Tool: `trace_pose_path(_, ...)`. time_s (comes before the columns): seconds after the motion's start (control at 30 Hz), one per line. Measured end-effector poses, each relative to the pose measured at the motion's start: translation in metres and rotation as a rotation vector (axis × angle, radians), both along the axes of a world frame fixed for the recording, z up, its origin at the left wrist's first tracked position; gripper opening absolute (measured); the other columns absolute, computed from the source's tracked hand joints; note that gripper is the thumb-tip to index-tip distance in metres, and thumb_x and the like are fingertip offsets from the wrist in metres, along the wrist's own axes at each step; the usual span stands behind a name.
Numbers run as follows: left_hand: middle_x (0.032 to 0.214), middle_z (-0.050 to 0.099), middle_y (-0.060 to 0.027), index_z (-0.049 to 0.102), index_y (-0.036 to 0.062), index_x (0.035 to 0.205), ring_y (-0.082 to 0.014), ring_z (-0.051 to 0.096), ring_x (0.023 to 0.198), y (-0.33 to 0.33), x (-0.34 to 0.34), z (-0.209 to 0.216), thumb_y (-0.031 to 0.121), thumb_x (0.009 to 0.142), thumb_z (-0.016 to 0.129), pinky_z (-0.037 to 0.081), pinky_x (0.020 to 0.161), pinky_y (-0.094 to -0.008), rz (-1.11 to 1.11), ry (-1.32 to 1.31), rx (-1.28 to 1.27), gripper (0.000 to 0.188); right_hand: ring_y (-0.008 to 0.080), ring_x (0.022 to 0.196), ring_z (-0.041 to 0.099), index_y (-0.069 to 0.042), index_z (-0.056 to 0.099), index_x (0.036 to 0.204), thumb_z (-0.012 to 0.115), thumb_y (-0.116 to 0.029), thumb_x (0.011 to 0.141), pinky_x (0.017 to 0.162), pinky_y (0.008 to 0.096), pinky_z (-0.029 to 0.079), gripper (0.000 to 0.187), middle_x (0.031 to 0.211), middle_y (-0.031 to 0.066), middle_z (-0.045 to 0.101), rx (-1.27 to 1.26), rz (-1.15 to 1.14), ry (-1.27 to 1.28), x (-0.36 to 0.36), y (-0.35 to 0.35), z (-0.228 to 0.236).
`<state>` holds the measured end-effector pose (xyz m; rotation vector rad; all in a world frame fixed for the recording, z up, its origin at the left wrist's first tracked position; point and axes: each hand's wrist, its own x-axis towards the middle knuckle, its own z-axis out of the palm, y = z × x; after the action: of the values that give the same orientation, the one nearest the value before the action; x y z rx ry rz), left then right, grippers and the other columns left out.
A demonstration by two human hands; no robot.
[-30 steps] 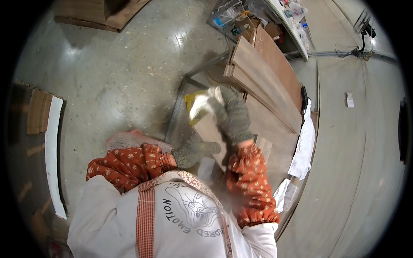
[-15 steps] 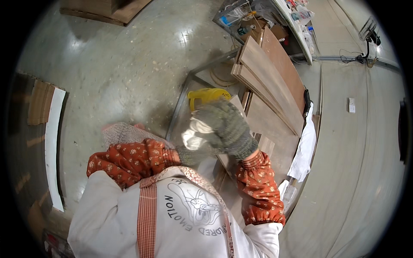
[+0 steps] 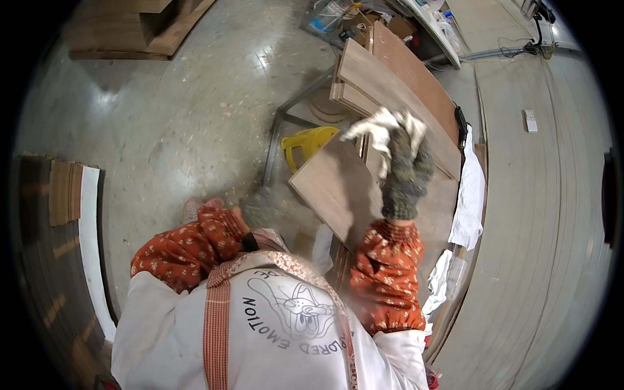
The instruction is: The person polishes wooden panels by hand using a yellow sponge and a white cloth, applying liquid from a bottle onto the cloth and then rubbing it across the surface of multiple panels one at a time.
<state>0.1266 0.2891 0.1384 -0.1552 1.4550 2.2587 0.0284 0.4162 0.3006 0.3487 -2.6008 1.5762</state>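
Observation:
My right hand (image 3: pixel 408 172), in a grey-green knit glove, reaches over the wooden boards with its fingers closed on a crumpled white cloth (image 3: pixel 379 125). Loose ends of the cloth hang to the left of the fingers. Under and beside that hand lies a square-cornered brown board (image 3: pixel 328 185), tilted across the worktop. My left hand (image 3: pixel 268 211), also gloved, is low and close to my body, left of the board. Motion smears its fingers, so what they do is unclear.
A yellow plastic piece with an opening (image 3: pixel 307 147) sits behind the board by a metal frame (image 3: pixel 276 140). Long stacked planks (image 3: pixel 390 81) lean farther back. White sheets (image 3: pixel 469 195) hang along the right edge. Cardboard stacks (image 3: pixel 120 29) stand at the far left.
My right hand has moved right and forward with the cloth, away from my left hand. The left hand has drawn back leftward. The brown board shows more fully.

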Motion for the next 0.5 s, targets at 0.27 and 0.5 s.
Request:
trace_pose_path(0.27, 0.139, 0.044, -0.0160, 0.040, 0.0063, 0.139, -0.0256, 0.046, 0.126, -0.047, -0.046, -0.021, 0.021, 0.093, 0.053, 0.038, 0.107, -0.0331, -0.047, 1.029, -1.001, 0.050, 0.0188, 0.091, 0.064, 0.000, 0.059, 0.114, 0.064, -0.007, 0.085, 0.076, 0.0338, 0.053, 0.030, 0.100, 0.0093, 0.065, -0.103, -0.038, 0.048, 0.068, 0.082, -0.033)
trace_pose_path(0.5, 0.128, 0.049, -0.0147, 0.043, 0.0026, 0.134, -0.0252, 0.051, 0.116, -0.003, -0.058, 0.001, 0.017, 0.088, 0.058, 0.043, 0.098, -0.0349, -0.028, 0.251, 0.142, 0.050, 0.0268, 0.111, 0.053, -0.008, 0.067, 0.104, 0.069, -0.031, 0.077, 0.095, 0.0409, 0.045, 0.036, 0.115, 0.0095, 0.060, 0.731, 0.456, 0.465, 0.096, 0.015, -0.068)
